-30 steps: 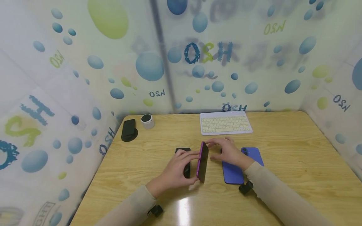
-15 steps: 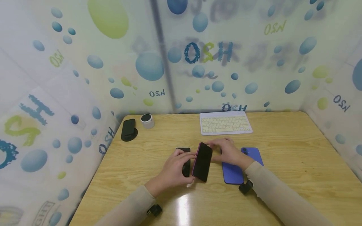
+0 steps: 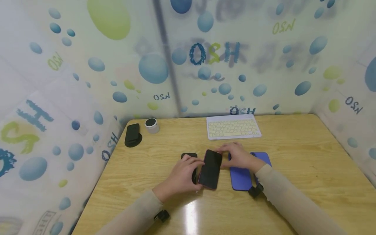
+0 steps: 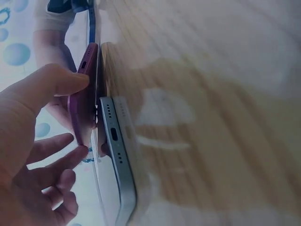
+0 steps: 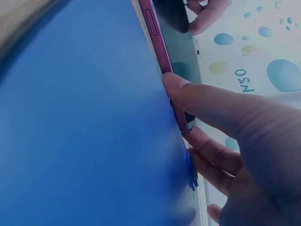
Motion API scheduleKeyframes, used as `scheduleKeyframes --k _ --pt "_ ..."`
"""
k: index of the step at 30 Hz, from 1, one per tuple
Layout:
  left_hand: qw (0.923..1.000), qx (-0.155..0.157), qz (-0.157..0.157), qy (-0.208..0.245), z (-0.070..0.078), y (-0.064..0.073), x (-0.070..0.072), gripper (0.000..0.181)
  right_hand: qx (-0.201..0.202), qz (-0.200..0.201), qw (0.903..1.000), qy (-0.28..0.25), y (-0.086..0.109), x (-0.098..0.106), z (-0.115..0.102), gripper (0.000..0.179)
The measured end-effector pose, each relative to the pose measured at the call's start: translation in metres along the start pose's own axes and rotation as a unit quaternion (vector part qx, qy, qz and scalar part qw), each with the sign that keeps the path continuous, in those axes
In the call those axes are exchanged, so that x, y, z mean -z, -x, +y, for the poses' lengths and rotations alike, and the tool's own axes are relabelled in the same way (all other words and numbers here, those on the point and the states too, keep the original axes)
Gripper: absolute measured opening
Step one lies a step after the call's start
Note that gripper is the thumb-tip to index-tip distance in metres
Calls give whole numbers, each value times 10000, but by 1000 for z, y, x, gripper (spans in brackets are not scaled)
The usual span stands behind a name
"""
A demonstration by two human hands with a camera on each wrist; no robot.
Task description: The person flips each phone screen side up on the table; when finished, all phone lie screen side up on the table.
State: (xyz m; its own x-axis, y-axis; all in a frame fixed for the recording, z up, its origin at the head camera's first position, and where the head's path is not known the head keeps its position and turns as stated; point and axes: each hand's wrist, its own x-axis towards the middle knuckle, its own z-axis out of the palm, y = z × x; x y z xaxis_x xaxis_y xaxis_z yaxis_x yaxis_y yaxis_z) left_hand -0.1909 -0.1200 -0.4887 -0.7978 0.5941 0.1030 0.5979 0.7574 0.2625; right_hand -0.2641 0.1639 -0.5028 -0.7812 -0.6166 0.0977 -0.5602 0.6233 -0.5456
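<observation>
A phone with a magenta frame [image 3: 210, 169] lies screen up, nearly flat, between both hands. My left hand [image 3: 182, 174] holds its left side, with the thumb at the lower corner and fingers along the left edge. At its upper right corner, my right hand [image 3: 238, 157] pinches the frame; the thumb [image 5: 183, 89] presses the side edge. Partly hidden under the left hand is another dark-screened phone [image 3: 194, 176], whose silver edge [image 4: 121, 160] shows in the left wrist view. Below the right hand lies a blue phone-like slab [image 3: 241, 180], also filling much of the right wrist view.
A second blue slab [image 3: 262, 157] lies partly behind the right forearm. A white keyboard [image 3: 233, 127] sits at the back of the wooden table [image 3: 299, 182]. At the back left stand a small white cylindrical speaker [image 3: 152, 126] and a black stand [image 3: 133, 134].
The magenta-framed phone has turned from nearly upright on its edge to almost flat, its black screen coming to face up. Both hands have stayed at its sides.
</observation>
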Motion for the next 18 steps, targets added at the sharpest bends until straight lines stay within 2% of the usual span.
scheduleKeyframes --k 7,12,18 --pt "9991 -26 -290 -316 0 -4 -5 77 7 -145 9999 35 -1 1 1 63" --pt "9985 -58 -328 -437 1 -6 -7 76 -21 -226 9997 86 -2 2 1 63" --pt "9986 -51 -373 -367 2 -7 -6 75 -94 -268 9995 129 -1 4 1 62"
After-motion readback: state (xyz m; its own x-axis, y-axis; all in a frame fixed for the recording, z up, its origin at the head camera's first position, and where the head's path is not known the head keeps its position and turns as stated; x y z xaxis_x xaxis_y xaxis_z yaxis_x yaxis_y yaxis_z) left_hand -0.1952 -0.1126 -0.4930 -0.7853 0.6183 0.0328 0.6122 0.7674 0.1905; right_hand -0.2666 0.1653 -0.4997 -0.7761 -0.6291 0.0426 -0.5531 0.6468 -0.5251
